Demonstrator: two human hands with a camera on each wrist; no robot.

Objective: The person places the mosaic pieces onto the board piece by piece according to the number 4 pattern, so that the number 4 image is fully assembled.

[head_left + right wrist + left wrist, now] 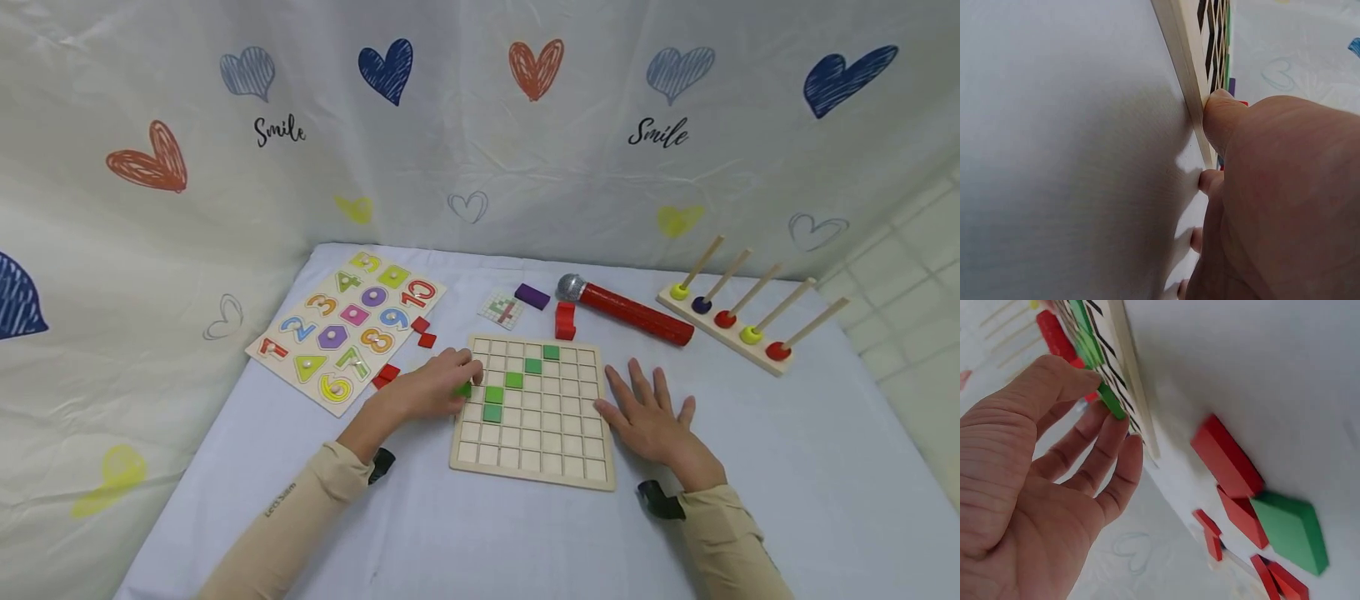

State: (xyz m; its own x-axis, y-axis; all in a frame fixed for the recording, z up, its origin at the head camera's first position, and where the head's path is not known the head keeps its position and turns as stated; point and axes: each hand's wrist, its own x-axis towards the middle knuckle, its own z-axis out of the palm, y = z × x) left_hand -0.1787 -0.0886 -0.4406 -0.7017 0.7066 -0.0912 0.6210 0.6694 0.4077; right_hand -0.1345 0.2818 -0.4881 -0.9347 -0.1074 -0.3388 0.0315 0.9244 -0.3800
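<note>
A square wooden grid board [532,462] lies on the white-covered table, with several green tiles [513,381] set in its cells in a slanting line. At its left edge my left hand [431,385] pinches a green tile [1111,401] between thumb and fingers, just over the board's edge cells. My right hand [651,421] rests with spread fingers beside the board's right side. In the right wrist view its thumb [1222,122] touches the board's wooden rim [1186,56].
Loose red tiles [386,375] and a green tile [1291,531] lie left of the board, near a number puzzle [307,387]. Behind it are a pattern card [501,309], purple block [532,296], red blocks [565,321] and red microphone [630,312]. A peg stand [731,333] is at right.
</note>
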